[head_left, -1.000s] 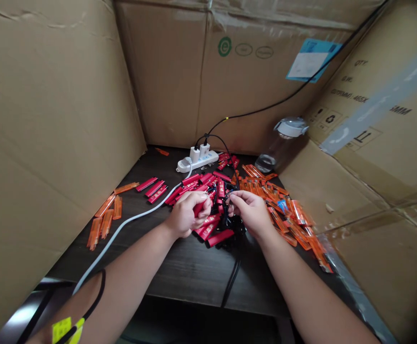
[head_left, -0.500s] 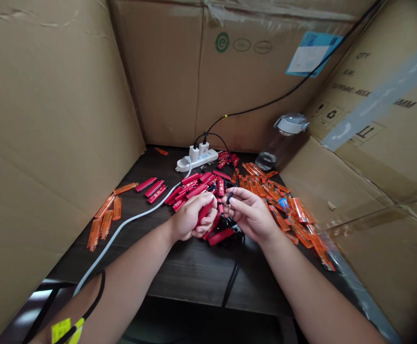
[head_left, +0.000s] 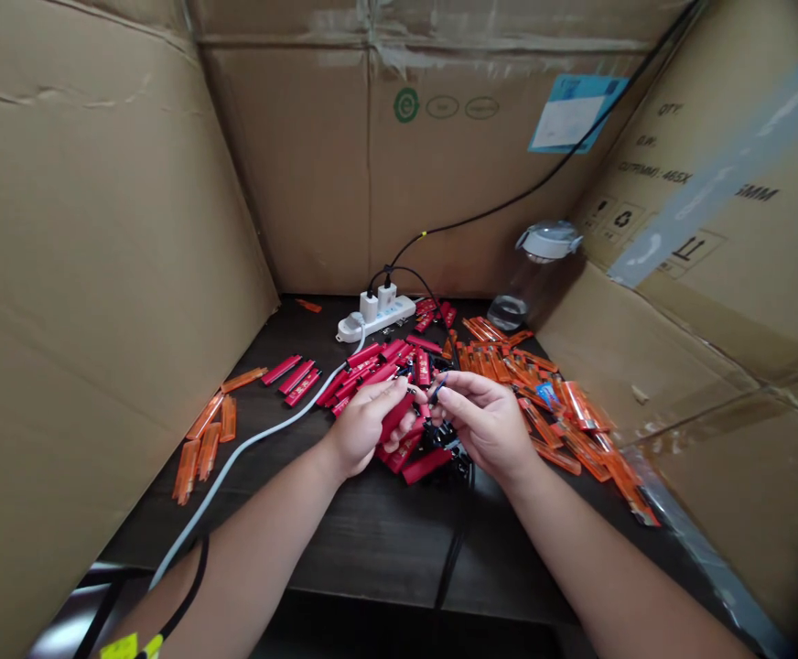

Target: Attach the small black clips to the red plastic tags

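Over the middle of a dark table, my left hand (head_left: pixel 364 428) is closed around a red lighter (head_left: pixel 394 419), its upper end pointing toward my other hand. Close beside it, my right hand (head_left: pixel 491 423) pinches a small dark blue and black piece (head_left: pixel 438 388) between thumb and fingertips; its exact kind is too small to make out. The piece is near the lighter's end, but I cannot tell whether they touch. Beneath and behind both hands lies a heap of red lighters (head_left: pixel 427 465) mixed with small black parts, partly hidden by my fingers.
Orange translucent pieces (head_left: pixel 509 366) are heaped on the right, several more (head_left: pixel 208 448) at left. Three red lighters (head_left: pixel 296 377) lie apart. Behind stand a white power strip (head_left: pixel 378 320) and a clear bottle (head_left: pixel 540 275). A white cable (head_left: pixel 262 428) crosses the left; cardboard walls (head_left: pixel 289 165) enclose the table.
The view has shifted slightly. My left hand's grip has loosened and turned, showing more of the red lighter and its end. My right hand still pinches the small piece, now closer to the lighter.
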A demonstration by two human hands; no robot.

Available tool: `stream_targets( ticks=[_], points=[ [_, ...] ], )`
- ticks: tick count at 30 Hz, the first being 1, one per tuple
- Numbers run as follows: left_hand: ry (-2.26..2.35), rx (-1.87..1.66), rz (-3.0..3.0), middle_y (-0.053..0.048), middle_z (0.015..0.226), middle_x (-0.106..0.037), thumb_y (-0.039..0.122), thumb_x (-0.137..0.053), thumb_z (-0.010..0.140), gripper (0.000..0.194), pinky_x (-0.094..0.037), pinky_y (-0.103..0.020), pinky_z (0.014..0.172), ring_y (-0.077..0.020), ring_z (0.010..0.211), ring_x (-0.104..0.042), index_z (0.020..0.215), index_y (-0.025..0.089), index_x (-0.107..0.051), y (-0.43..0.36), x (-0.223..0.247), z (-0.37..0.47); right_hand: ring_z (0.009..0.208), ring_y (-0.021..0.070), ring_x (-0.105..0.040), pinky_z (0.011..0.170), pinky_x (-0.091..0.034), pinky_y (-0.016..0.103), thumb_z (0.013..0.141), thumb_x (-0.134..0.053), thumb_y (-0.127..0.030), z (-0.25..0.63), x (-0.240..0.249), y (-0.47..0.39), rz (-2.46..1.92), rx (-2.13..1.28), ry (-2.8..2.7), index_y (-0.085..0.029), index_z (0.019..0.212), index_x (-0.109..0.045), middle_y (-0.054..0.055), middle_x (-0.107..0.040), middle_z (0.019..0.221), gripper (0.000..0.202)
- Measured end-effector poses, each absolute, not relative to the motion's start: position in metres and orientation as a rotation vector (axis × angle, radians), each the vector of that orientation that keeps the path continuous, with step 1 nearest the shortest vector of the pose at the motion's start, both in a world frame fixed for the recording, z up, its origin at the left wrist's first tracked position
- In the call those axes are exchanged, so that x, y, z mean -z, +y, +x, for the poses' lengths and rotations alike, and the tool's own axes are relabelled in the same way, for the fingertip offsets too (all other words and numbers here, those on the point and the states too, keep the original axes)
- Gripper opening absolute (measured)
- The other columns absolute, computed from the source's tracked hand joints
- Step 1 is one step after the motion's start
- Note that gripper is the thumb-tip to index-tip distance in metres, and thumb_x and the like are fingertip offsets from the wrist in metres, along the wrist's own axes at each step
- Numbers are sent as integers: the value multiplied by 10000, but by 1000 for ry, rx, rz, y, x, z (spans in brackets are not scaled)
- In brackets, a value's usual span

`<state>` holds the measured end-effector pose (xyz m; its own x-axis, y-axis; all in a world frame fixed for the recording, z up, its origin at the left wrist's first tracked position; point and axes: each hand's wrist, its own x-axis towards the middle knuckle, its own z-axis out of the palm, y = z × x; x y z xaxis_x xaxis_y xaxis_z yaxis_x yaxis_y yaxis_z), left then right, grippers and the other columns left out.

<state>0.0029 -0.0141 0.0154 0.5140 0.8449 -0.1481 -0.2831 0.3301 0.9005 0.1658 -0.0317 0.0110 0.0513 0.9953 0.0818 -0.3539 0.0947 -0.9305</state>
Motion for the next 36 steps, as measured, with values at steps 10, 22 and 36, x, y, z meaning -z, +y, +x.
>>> stream_targets(
  ticks=[10,22,36],
  points=[
    [758,-803,995,15,571,-478,543,-560,825,426,-215,-170,382,-53,437,-358,811,122,-617,-14,-10,6,613,150,-659,586,-551,282,693,-785,-305,167,-10,-32,-893,-1211,-992,-184,868,-685,20,-700,729,234],
    [761,-813,1015,9,569,-490,542,-558,827,435,-213,-181,384,-52,434,-365,804,115,-635,-13,-9,6,604,135,-631,558,-520,258,709,-769,-304,166,-12,-34,-892,-1182,-1008,-179,846,-668,13,-672,729,211],
    [788,-898,953,11,560,-481,510,-591,800,400,-227,-177,379,-57,434,-385,784,114,-638,-10,-17,0,430,99,-504,452,-447,245,695,-702,-324,180,-7,-19,-1183,-1129,-1098,-162,796,-641,-31,-589,556,200]
  ],
)
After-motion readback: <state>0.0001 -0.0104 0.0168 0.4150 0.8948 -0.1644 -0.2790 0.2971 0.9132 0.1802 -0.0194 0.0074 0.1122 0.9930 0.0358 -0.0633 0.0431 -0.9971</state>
